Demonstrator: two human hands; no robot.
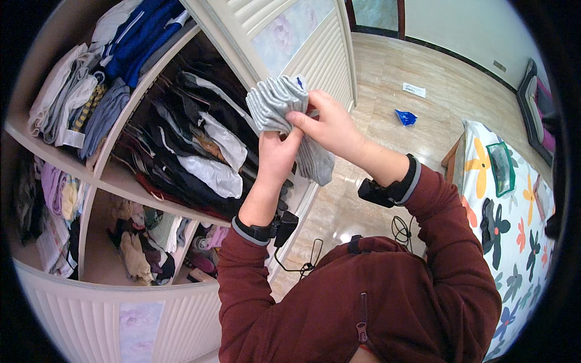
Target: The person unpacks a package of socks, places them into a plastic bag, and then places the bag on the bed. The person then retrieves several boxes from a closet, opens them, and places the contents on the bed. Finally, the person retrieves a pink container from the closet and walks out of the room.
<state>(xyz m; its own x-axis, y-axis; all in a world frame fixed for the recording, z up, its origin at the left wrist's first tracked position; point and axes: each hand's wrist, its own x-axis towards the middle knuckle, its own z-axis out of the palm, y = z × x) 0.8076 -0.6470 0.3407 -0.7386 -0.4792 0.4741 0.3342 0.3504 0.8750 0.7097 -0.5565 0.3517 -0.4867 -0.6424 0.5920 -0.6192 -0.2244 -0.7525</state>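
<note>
A bundle of grey socks (273, 104) is held up in front of the wardrobe, its layered folds facing up and left. One end of the bundle hangs below my hands. My left hand (277, 156) grips it from beneath, with the thumb near the middle. From the right side, my right hand (330, 123) pinches the bundle, its thumb lying across the socks next to the left thumb. Some fingers of both hands are hidden behind the socks. A small blue mark shows at the bundle's upper right edge.
The open wardrobe (97, 181) at left holds folded clothes (66, 100) and hanging garments (200, 139). Its louvred door (327, 54) stands beyond my hands. On the tiled floor lie a blue wrapper (405, 117) and a white packet (414, 90). A flowered bed (508, 242) is at right.
</note>
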